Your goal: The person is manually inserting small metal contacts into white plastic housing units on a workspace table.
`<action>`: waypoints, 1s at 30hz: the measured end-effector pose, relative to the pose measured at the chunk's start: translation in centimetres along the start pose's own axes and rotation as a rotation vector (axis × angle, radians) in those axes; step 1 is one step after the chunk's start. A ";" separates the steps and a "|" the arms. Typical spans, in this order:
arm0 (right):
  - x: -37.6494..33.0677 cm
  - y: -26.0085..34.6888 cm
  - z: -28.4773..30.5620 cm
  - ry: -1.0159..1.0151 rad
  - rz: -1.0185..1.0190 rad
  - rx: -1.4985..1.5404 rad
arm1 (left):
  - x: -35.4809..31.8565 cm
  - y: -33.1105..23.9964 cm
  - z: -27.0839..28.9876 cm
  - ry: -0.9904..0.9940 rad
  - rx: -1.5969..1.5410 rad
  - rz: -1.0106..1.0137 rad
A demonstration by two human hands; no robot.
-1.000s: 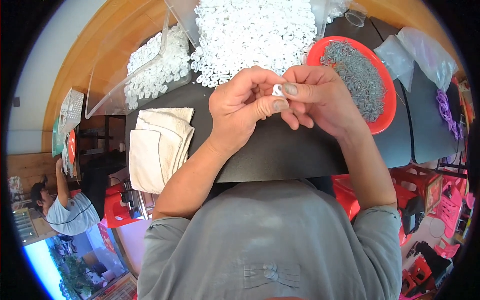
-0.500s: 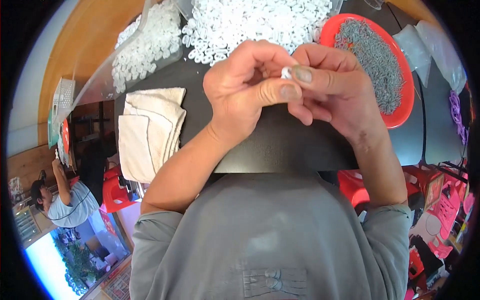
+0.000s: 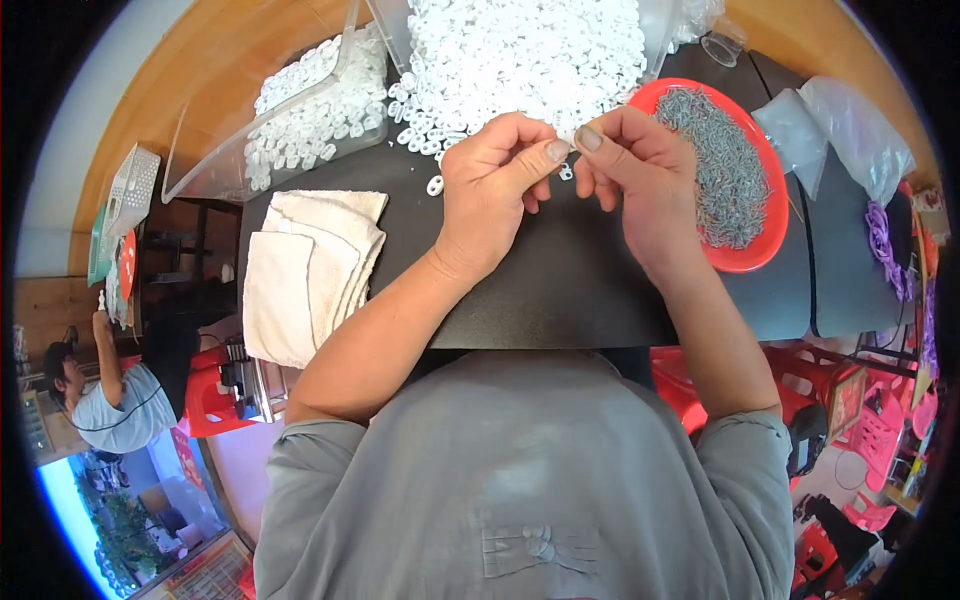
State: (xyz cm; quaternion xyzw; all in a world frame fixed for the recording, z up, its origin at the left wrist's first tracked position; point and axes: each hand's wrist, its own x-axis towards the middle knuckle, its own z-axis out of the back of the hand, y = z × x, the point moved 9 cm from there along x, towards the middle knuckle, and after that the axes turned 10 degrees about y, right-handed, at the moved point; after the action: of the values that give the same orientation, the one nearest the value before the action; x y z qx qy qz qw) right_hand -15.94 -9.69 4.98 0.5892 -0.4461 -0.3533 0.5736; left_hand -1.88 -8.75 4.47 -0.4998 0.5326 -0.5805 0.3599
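Note:
My left hand (image 3: 495, 185) and my right hand (image 3: 645, 170) meet above the table, thumbs and forefingers pinched together tip to tip. Whatever lies between those fingertips is too small and hidden to make out. Just below them shows a small white plastic piece (image 3: 567, 173); whether it rests on the table or touches a finger I cannot tell. Behind my hands spreads a large heap of white oval plastic pieces with holes (image 3: 520, 65). Close to my right hand stands a red plastic basin (image 3: 768, 215) filled with small grey metal screws or nails (image 3: 735, 190).
A clear plastic bin (image 3: 225, 165) holding more white pieces stands at the back left. Folded cream cloths (image 3: 300, 275) lie on the dark table (image 3: 560, 290). Clear plastic bags (image 3: 855, 135) and purple cord (image 3: 885, 250) are at the right. Another person (image 3: 125, 395) is at the far left.
My head view has shifted, so the basin and the heap sit lower. A white piece showed between my thumbs before; now my fingertips hide what they pinch, and my hands are slightly farther apart.

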 end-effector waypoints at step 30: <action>-1.3 0.0 -7.9 0.227 0.467 -1.363 | 0.8 -0.2 4.3 -0.179 -0.315 -0.008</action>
State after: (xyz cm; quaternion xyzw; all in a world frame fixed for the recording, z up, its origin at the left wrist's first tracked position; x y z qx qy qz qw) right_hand -9.05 -5.62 5.54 0.0239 -0.1790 -0.3576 0.9162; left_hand 2.09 -10.60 4.54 -0.6017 0.5808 -0.4446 0.3209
